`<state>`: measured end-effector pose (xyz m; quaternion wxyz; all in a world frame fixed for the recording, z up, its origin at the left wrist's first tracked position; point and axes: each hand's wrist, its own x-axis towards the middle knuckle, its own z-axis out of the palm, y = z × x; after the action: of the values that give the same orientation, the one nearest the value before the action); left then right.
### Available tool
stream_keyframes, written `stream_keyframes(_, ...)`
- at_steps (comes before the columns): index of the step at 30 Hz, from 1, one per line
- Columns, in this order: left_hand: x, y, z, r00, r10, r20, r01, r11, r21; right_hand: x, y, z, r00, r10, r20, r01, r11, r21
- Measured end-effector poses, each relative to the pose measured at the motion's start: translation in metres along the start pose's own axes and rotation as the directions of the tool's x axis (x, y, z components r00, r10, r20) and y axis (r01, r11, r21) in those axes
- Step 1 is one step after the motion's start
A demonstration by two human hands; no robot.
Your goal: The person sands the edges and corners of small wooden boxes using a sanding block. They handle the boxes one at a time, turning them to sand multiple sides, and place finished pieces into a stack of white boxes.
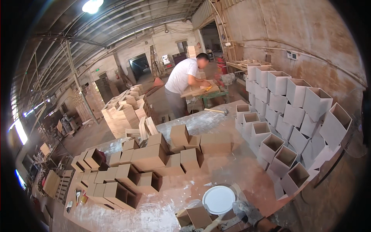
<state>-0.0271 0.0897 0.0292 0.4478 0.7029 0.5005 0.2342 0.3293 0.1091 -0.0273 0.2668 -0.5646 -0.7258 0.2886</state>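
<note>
My right hand (247, 212), in a grey stained glove, is beside a round white tub (219, 199) at the table's near edge. Its fingers are curled; what they hold, if anything, I cannot make out. A pale strip (217, 222) runs between that hand and a brown open-ended box (199, 217), left of the tub. Only a bit of my left hand (188, 229) shows at the lower edge, just below this box. Its fingers are mostly cut off, so their grip is hidden.
Several brown boxes (148, 157) cover the table's left and middle. White-coated boxes (278, 102) are stacked on the right. A hammer (216, 111) lies at the far edge, brushes (78, 196) at the left. Beyond, a person (185, 79) bends over a green workbench (214, 96).
</note>
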Motion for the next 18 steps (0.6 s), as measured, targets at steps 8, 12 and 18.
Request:
stream_keyframes(8,-0.005,-0.050,0.005,1.000,0.010,0.010,-0.005,0.930,-0.368,-0.004,-0.075,-0.025,0.950,0.265,-0.166,-0.140,0.834,0.534)
stream_keyframes(12,0.000,-0.023,0.003,0.992,-0.103,0.070,0.116,0.963,-0.242,-0.009,-0.028,-0.009,0.974,0.218,-0.065,-0.174,0.898,0.404)
stream_keyframes(18,-0.004,-0.041,0.002,0.997,0.072,-0.026,-0.073,0.997,-0.017,-0.016,-0.094,-0.040,0.937,0.345,-0.055,-0.274,0.824,0.495)
